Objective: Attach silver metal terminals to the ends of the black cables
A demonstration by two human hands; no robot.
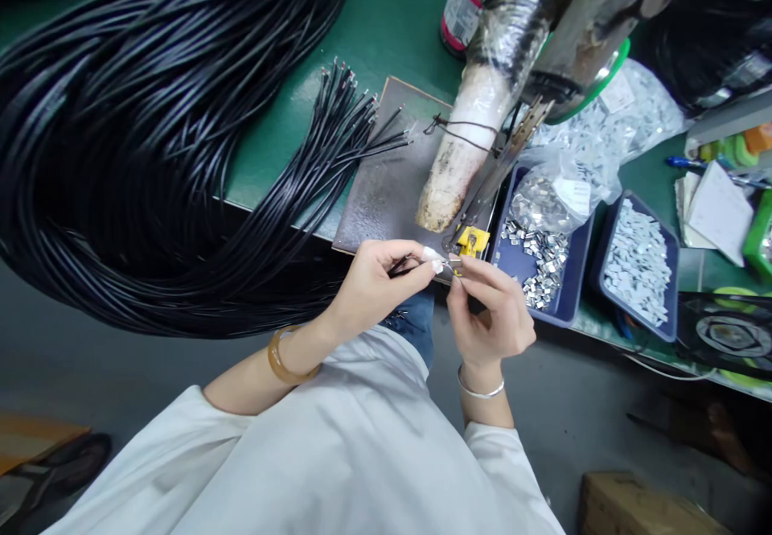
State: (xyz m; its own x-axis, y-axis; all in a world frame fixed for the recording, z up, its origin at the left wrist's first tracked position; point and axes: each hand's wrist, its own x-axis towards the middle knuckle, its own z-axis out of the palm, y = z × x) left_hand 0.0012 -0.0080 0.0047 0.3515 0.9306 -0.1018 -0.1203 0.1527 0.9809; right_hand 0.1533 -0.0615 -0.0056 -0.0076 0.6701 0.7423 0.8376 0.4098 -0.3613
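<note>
Black cable sits pinched in the left fingers (right fingers nearly closed).

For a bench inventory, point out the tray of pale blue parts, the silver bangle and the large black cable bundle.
Tray of pale blue parts [676, 268]: head view, right rim.
Silver bangle [482, 395]: head view, front band.
Black cable bundle [150, 60]: head view, upper coils.

White garment with loose sleeves, amber-coloured bangle, thin silvery bracelet, blue trousers (only partly showing).
</note>
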